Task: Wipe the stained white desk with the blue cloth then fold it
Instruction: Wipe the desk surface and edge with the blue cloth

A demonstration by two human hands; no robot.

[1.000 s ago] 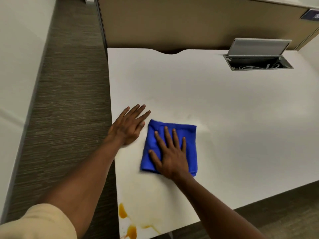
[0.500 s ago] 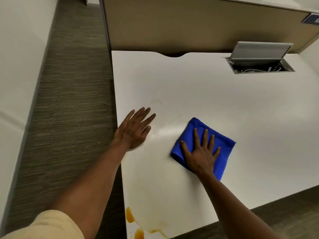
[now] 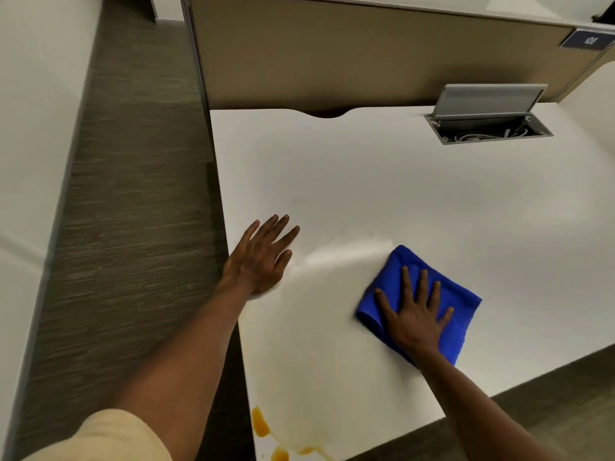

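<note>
- Three orange stains are counted at the nearest corner of the white desk (the largest lies closest to the left edge), with a thin orange streak trailing rightwards from them.
- One pale sleeve is seen at the bottom left, from which the left forearm is stretched forward.
- One blue cloth is found folded on the desk's near right part, and it is pressed flat by the right hand, whose fingers are spread and straight, not curled around anything.
- The left hand is laid palm down on the bare desk near its left edge, fingers extended and slightly fanned, nothing being gripped.
- A pale smeared arc is seen on the desktop between the two hands.
- One recessed cable box is set into the far right of the desk, its grey lid propped up; white cables (their number cannot be told) are held inside.
- One tan partition is stood behind the desk, and one small blue sign is fixed at its right end.
</note>
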